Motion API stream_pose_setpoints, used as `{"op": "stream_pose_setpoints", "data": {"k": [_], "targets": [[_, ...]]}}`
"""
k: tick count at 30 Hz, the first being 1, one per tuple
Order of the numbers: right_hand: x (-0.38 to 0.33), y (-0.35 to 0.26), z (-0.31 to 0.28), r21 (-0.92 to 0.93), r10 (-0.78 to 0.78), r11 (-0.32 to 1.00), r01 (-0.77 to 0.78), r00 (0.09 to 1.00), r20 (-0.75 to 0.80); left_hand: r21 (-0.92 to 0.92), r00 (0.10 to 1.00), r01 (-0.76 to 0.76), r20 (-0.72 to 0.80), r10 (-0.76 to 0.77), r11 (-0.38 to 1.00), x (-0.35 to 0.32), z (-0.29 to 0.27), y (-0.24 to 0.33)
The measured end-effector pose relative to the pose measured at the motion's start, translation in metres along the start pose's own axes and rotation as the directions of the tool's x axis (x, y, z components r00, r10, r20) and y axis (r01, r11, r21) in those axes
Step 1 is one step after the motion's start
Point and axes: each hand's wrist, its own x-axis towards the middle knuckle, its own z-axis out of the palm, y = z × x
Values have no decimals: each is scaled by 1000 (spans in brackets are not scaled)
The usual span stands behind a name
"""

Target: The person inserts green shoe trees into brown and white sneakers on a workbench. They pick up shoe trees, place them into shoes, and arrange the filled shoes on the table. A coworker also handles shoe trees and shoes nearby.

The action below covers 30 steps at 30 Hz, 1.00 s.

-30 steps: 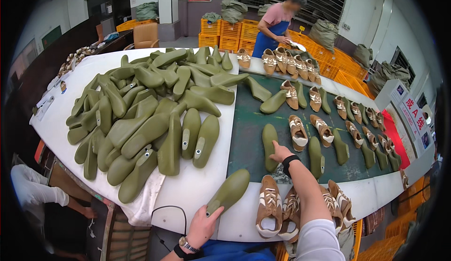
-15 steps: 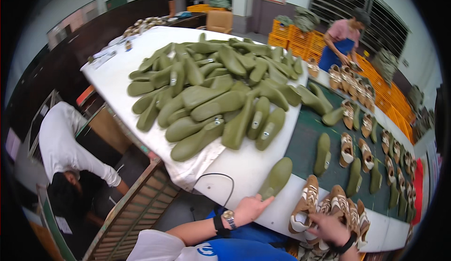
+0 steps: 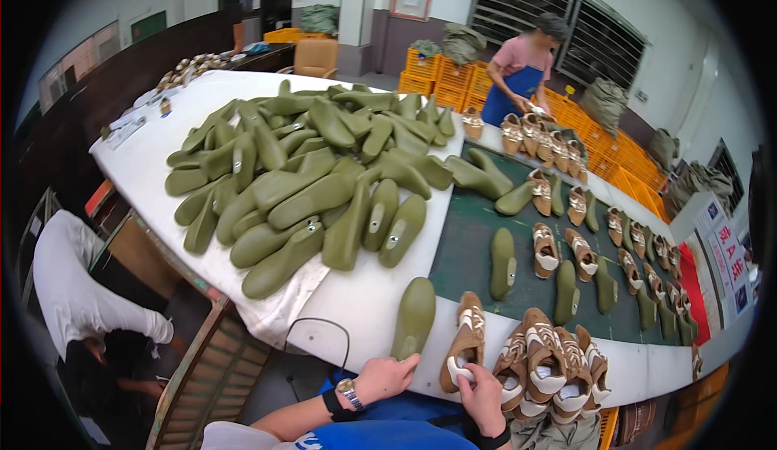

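Note:
My left hand (image 3: pixel 387 377) rests at the near table edge, fingertips touching the heel of a single olive-green shoe last (image 3: pixel 414 317) lying on the white table. A wristwatch sits on that wrist. My right hand (image 3: pixel 481 392) grips the heel of a tan and white shoe upper (image 3: pixel 466 341) that lies just right of the last. A cluster of similar tan shoe uppers (image 3: pixel 550 362) stands right beside that hand.
A big heap of green lasts (image 3: pixel 307 183) covers the white table (image 3: pixel 162 159). Lasts and shoes lie in rows on a dark green belt (image 3: pixel 469 248). Another person (image 3: pixel 522 65) works at the far end; someone in white (image 3: pixel 73 288) crouches at the left. Orange crates (image 3: pixel 623 175) stand behind.
My view swung back toward the belt. My right hand came off the far lasts and closed on the near shoe upper; my left hand reached up to the single last.

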Motion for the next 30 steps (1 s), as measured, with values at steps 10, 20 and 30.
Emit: {"op": "stream_pose_setpoints", "data": {"k": [10,20,30], "targets": [[14,6,48,-208,-133,967,144,989,63,37,999,-21,43,20,999,5,-4,-1],[21,10,57,-210,-130,967,145,988,83,-92,997,42,72,-35,995,5,-3,1],[19,12,54,-170,-143,973,155,987,79,-452,996,-13,-81,-27,892,-14,38,-39]]}}
